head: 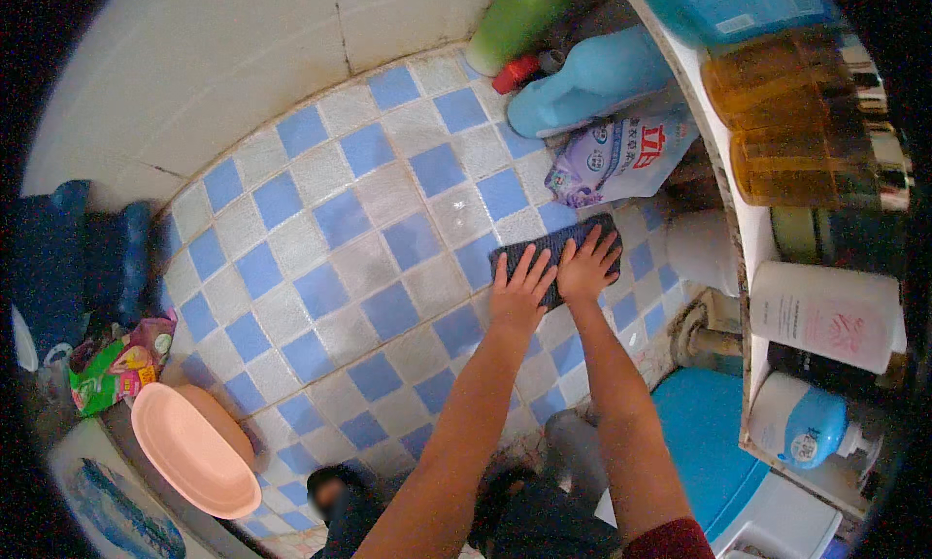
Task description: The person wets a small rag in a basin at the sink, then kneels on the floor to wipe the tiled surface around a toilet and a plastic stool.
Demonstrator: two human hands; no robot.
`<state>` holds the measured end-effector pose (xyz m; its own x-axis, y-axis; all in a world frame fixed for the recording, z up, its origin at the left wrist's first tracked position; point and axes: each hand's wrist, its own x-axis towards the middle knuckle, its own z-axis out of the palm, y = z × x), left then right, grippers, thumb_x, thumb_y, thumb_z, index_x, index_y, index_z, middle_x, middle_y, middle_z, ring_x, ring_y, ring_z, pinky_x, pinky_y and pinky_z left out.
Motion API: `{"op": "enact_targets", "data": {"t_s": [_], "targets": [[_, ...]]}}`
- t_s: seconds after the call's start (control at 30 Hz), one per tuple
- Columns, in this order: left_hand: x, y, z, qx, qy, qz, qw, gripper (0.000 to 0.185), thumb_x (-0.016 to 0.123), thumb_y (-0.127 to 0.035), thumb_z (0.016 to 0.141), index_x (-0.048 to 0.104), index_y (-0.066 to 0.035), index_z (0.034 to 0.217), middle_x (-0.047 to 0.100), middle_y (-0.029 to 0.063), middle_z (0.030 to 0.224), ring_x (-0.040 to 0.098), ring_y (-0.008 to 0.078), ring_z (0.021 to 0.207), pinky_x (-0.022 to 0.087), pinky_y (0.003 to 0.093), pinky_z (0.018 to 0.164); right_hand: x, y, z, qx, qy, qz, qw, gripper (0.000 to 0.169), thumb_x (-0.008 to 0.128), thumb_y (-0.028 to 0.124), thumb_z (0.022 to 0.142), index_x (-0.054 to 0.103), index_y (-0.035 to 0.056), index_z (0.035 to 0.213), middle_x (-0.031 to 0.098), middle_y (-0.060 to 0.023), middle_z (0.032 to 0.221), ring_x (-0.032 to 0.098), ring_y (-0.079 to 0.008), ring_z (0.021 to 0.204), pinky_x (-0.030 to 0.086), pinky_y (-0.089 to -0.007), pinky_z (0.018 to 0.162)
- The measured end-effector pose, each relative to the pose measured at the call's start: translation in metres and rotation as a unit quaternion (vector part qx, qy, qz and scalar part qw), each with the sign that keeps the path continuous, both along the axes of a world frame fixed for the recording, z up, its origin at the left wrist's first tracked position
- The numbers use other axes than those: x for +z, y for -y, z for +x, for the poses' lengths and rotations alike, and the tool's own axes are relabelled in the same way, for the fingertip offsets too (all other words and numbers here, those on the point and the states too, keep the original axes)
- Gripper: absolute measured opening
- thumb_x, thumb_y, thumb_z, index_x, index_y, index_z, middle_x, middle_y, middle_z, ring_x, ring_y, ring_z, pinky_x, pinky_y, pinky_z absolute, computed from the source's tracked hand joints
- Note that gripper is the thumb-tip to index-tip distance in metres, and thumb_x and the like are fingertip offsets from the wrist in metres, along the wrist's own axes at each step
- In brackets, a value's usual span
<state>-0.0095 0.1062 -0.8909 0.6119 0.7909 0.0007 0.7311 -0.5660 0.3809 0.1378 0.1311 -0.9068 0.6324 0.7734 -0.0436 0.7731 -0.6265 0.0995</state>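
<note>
A dark folded cloth (557,257) lies flat on the blue and white tiled floor (378,246). My left hand (520,286) presses on its left part with the fingers spread. Beside it, my right hand (590,264) rests palm down on the cloth's right part, fingers also spread. Neither hand is closed around the cloth. Just beyond the cloth lie a purple and white detergent pouch (626,158) and a light blue plastic bottle (590,82).
A pink plastic basin (196,453) leans at the lower left near a colourful packet (124,366). A white shelf (757,326) with bottles runs along the right, above a blue-lidded bin (703,442). A green bottle (513,23) stands by the tiled wall (218,56).
</note>
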Motion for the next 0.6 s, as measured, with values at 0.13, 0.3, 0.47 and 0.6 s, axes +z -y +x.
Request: {"op": "enact_targets", "data": {"t_s": [0.13,0.3,0.47,0.6], "targets": [[0.000,0.030,-0.021,-0.019,0.009,0.003,1.000,0.080,0.074,-0.046,0.069,0.044,-0.025,0.139,0.029,-0.0003,0.153,0.018,0.0246,0.143,0.015,0.0606,0.111,0.001,0.038,-0.019,0.007,-0.025,0.030,0.999,0.066,0.038,0.046,0.096,0.022,0.0097,0.149,0.011,-0.0194,0.156,0.012,-0.0454,0.141,0.022,-0.0730,0.099],[0.003,0.064,-0.050,-0.062,0.017,0.011,0.998,0.081,0.076,-0.045,0.067,0.044,-0.025,0.139,0.027,0.0030,0.154,0.019,0.0282,0.143,0.017,0.0610,0.110,0.003,0.087,-0.039,0.030,-0.026,0.026,0.999,0.068,0.042,0.042,0.095,0.021,0.0070,0.149,0.010,-0.0198,0.156,0.010,-0.0461,0.141,0.019,-0.0727,0.101],[0.016,0.070,-0.110,-0.111,0.056,-0.041,0.991,0.074,0.072,-0.045,0.072,0.045,-0.030,0.139,0.024,0.0098,0.155,0.020,0.0315,0.142,0.020,0.0595,0.109,0.005,0.114,-0.080,0.066,-0.057,0.028,0.996,0.071,0.044,0.043,0.094,0.019,0.0041,0.148,0.007,-0.0239,0.155,0.006,-0.0494,0.140,0.013,-0.0743,0.100],[0.023,0.043,-0.105,-0.101,0.054,-0.013,0.993,0.069,0.068,-0.042,0.077,0.043,-0.031,0.140,0.024,0.0108,0.154,0.021,0.0316,0.142,0.020,0.0583,0.109,0.004,0.099,-0.083,0.048,-0.069,0.040,0.996,0.074,0.045,0.047,0.093,0.020,0.0048,0.149,0.005,-0.0234,0.156,0.002,-0.0505,0.140,0.011,-0.0766,0.098]]}}
